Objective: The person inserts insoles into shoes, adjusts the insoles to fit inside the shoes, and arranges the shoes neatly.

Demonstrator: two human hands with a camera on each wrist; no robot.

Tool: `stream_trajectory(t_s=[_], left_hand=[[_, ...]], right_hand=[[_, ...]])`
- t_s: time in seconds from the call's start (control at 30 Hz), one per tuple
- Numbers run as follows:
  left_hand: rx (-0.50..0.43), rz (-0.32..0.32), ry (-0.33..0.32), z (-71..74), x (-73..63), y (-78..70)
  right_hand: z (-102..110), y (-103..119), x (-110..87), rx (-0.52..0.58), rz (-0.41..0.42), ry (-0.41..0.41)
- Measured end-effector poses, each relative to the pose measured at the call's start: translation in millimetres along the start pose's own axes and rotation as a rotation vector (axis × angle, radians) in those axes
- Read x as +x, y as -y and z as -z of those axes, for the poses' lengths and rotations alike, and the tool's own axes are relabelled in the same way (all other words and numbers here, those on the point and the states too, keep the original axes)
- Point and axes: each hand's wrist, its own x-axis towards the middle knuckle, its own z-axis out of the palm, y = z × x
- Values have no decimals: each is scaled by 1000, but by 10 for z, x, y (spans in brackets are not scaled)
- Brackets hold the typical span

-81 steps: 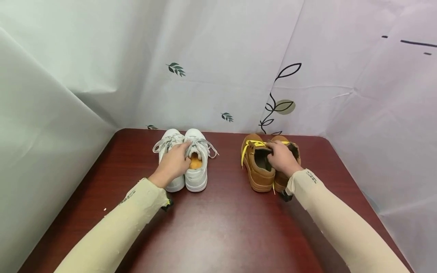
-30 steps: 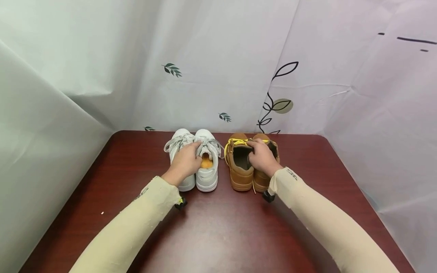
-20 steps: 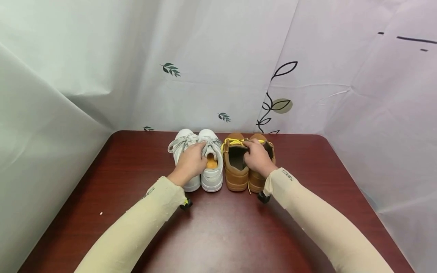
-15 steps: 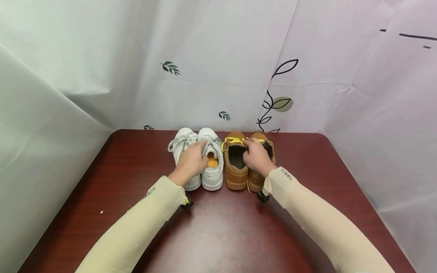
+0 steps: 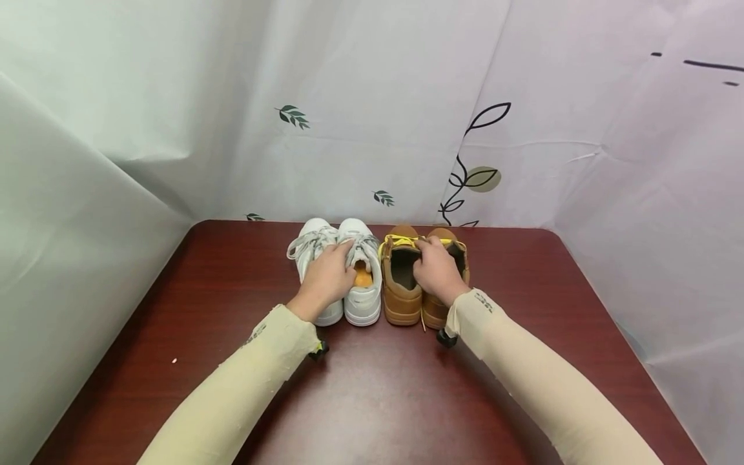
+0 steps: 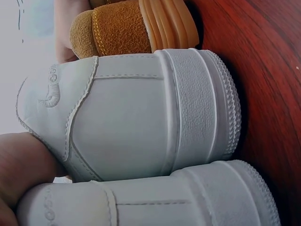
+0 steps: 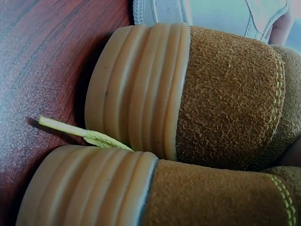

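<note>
Two white sneakers (image 5: 363, 302) with grey laces stand side by side, toes toward the back wall. My left hand (image 5: 328, 276) grips the pair where their inner sides meet; its fingers are partly hidden. Just to the right, two brown suede shoes (image 5: 402, 302) with yellow laces stand the same way. Across their inner sides, my right hand (image 5: 438, 270) holds that pair, its thumb in the left shoe's opening. In the left wrist view the white heel (image 6: 122, 113) is close to the brown heel (image 6: 122, 28). A yellow lace end (image 7: 61, 125) pokes out between the brown heels.
All the shoes stand near the back edge of a dark red wooden table (image 5: 372, 400). A white curtain (image 5: 349, 142) with leaf prints hangs behind and on both sides. A tiny white speck (image 5: 174, 360) lies on the table's left part.
Earlier the pairs stood well apart. The left hand has brought the white sneakers rightward and the right hand the brown shoes leftward, until nearly touching. Over the last half second they stay put.
</note>
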Motion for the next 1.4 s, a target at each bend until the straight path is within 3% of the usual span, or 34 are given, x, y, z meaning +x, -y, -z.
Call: stream_trajectory(t_s=[1.2,1.4], left_hand=[[-21,15,-36,-129,-55,11],[83,-16,-46,-76,-73,-6]], right_hand=[[-105,-98,3,-30,-20,26],[-63,-75,-6,-51,-19,49]])
